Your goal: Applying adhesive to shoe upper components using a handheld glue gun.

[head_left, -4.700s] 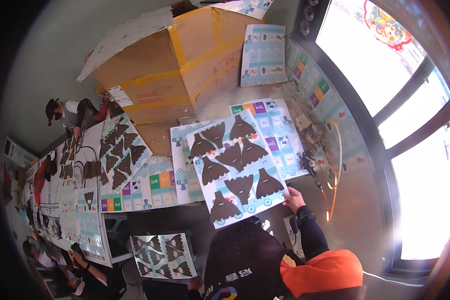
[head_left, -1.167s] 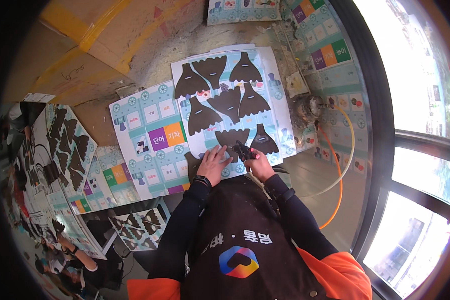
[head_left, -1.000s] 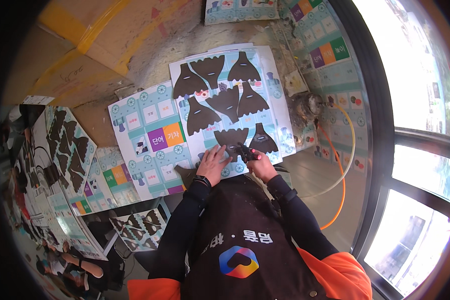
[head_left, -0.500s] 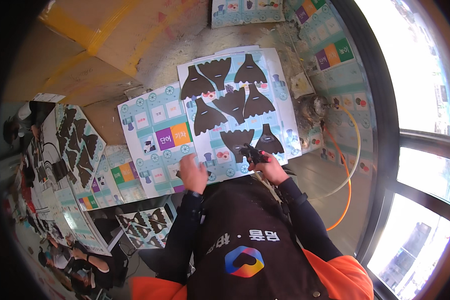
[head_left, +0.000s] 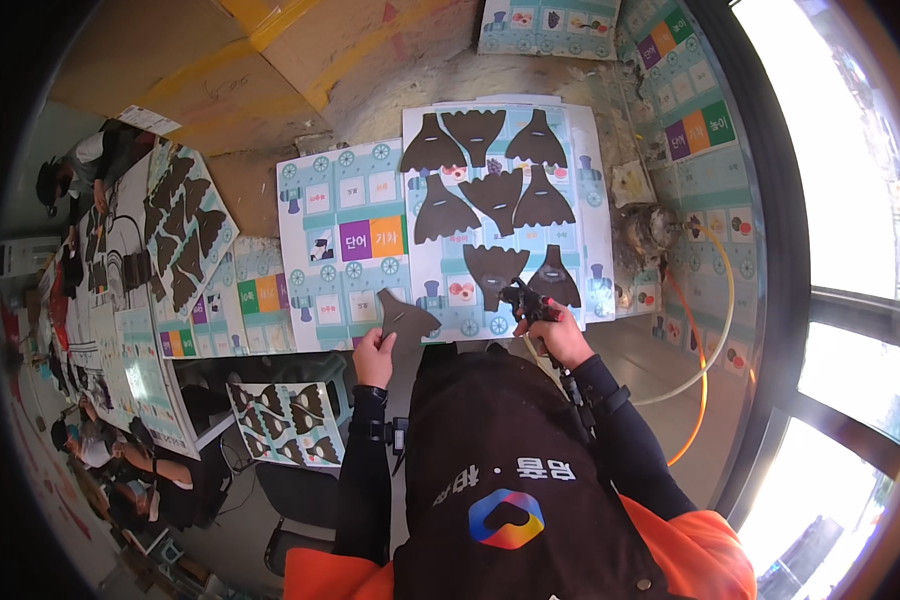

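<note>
My left hand [head_left: 373, 360] pinches a dark brown, flared, skirt-shaped piece [head_left: 408, 318] with a small slit by its edge, at the front of the printed board [head_left: 345, 215]. My right hand [head_left: 560, 338] is wrapped round a black spray gun [head_left: 526, 303] with red parts. The gun's nose points away from me, just over the near dark pieces. Several more such flared pieces [head_left: 451, 212] lie spaced out, some reversed, on a white-edged printed sheet [head_left: 595, 225]. One piece [head_left: 556, 275] there is partly hidden by the gun and hand.
Yellow and orange hoses [head_left: 727, 290] curve down at the right beside a grimy round metal fitting [head_left: 653, 230]. Cardboard [head_left: 200, 90] stands at the far left. More pieces lie on a sheet [head_left: 185, 230] to the left and another [head_left: 288, 425] below. Other people [head_left: 80, 165] are working at the left.
My left hand now shows the flared piece plainly, held out flat; before, it was mostly hidden by the blurred hand. The view has shifted, moving the boards rightward in the picture.
</note>
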`<action>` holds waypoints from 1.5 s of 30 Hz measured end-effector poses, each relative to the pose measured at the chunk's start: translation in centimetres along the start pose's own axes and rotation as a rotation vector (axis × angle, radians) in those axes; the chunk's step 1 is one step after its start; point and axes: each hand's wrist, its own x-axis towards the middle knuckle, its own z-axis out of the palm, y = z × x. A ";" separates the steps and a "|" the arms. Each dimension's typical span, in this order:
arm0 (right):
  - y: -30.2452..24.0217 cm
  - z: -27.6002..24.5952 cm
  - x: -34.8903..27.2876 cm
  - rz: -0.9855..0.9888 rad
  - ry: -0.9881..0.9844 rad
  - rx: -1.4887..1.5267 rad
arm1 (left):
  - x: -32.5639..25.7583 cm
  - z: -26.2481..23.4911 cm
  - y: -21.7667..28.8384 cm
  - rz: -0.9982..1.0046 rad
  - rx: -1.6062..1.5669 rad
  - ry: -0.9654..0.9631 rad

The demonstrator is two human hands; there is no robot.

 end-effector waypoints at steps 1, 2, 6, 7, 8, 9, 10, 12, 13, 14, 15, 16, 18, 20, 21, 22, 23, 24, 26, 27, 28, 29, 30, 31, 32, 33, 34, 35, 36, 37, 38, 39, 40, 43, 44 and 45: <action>0.4 -0.1 0.0 -0.014 -0.006 0.016 | 0.3 0.0 1.1 0.094 -0.138 -0.027; 0.5 0.1 0.0 -0.028 -0.026 0.027 | 0.7 0.2 1.7 0.087 -0.137 -0.015; 0.9 1.9 0.5 -0.024 -0.034 0.004 | 2.3 3.0 5.2 0.240 -0.133 -0.072; 1.4 2.4 0.7 -0.020 -0.008 -0.009 | 2.5 3.2 7.2 0.096 -0.112 -0.219; 1.5 3.1 0.9 -0.018 0.008 -0.028 | 2.4 3.7 7.3 0.104 -0.115 -0.225; 1.8 4.0 1.2 -0.033 0.033 -0.018 | 2.1 3.9 7.2 0.249 0.105 -0.066; 1.9 4.8 1.7 -0.033 0.043 -0.019 | 1.9 3.9 6.9 0.390 0.323 0.098; 2.9 6.3 2.2 -0.043 0.064 -0.083 | 1.3 3.1 6.6 0.335 0.329 -0.071; 3.2 7.0 2.8 -0.054 0.096 -0.081 | 1.0 2.6 6.3 0.533 0.339 -0.113; 3.0 7.9 3.1 -0.044 0.099 -0.083 | 0.8 2.3 5.5 0.719 0.346 -0.145; 2.7 8.7 3.4 -0.037 0.105 -0.102 | 0.8 1.9 4.6 0.768 0.390 -0.225; 2.5 9.5 3.6 -0.030 0.110 -0.121 | 0.7 1.5 3.8 0.762 0.384 -0.233; 2.3 10.4 4.1 -0.015 0.137 -0.162 | 1.2 1.1 3.0 0.881 0.433 -0.253; 3.0 10.9 4.9 -0.023 0.212 -0.256 | 1.8 0.6 2.4 0.912 0.425 -0.273; 3.4 11.1 5.1 -0.019 0.215 -0.259 | 1.9 0.2 2.3 0.947 0.426 -0.292; 3.9 11.2 5.3 -0.052 0.247 -0.270 | 2.0 0.1 2.3 0.946 0.421 -0.294; 3.8 11.5 5.4 -0.088 0.275 -0.282 | 2.2 0.0 2.1 0.951 0.422 -0.313; 3.7 11.7 5.5 -0.088 0.275 -0.285 | 2.3 0.0 2.0 0.956 0.423 -0.331; 3.5 11.9 5.6 -0.049 0.252 -0.308 | 2.2 -0.1 1.7 0.953 0.416 -0.328; 3.5 12.0 5.7 -0.049 0.254 -0.309 | 2.2 -0.2 1.6 0.952 0.412 -0.327; 3.5 12.0 5.8 -0.048 0.227 -0.292 | 2.2 -0.2 1.6 0.953 0.410 -0.327; 3.8 11.9 6.0 -0.046 0.200 -0.275 | 2.3 -0.1 1.6 0.953 0.402 -0.333; 4.2 11.9 6.2 -0.047 0.201 -0.276 | 2.4 -0.1 1.6 0.953 0.393 -0.338; 4.7 11.9 6.2 -0.041 0.177 -0.219 | 2.4 0.0 1.5 0.954 0.392 -0.338; 4.5 12.1 6.1 -0.035 0.150 -0.164 | 2.3 -0.1 1.5 0.957 0.395 -0.336; 4.4 12.0 6.0 -0.035 0.149 -0.167 | 2.3 -0.1 1.4 0.961 0.398 -0.335; 4.2 11.8 5.8 -0.024 0.148 -0.185 | 2.3 0.0 1.4 0.958 0.396 -0.333; 4.0 11.7 5.5 -0.012 0.147 -0.200 | 2.3 -0.1 1.4 0.958 0.396 -0.336; 3.7 11.5 5.3 -0.011 0.145 -0.200 | 2.3 -0.1 1.3 0.956 0.396 -0.338; 3.4 11.3 5.1 -0.016 0.148 -0.246 | 2.3 -0.1 1.3 0.954 0.397 -0.338; 3.4 10.8 4.9 -0.022 0.154 -0.290 | 2.4 -0.1 1.4 0.954 0.385 -0.336; 3.8 10.3 5.0 -0.022 0.155 -0.290 | 2.4 -0.1 1.5 0.954 0.374 -0.334; 4.4 9.9 5.2 -0.032 0.182 -0.272 | 2.3 -0.2 1.6 0.955 0.374 -0.335; 3.9 9.7 5.4 -0.038 0.221 -0.276 | 2.3 -0.4 2.0 0.949 0.390 -0.341; 3.7 9.7 5.4 -0.035 0.236 -0.301 | 2.3 -0.4 2.1 0.943 0.390 -0.344; 3.6 9.8 5.4 -0.036 0.238 -0.299 | 2.3 -0.4 2.2 0.938 0.390 -0.346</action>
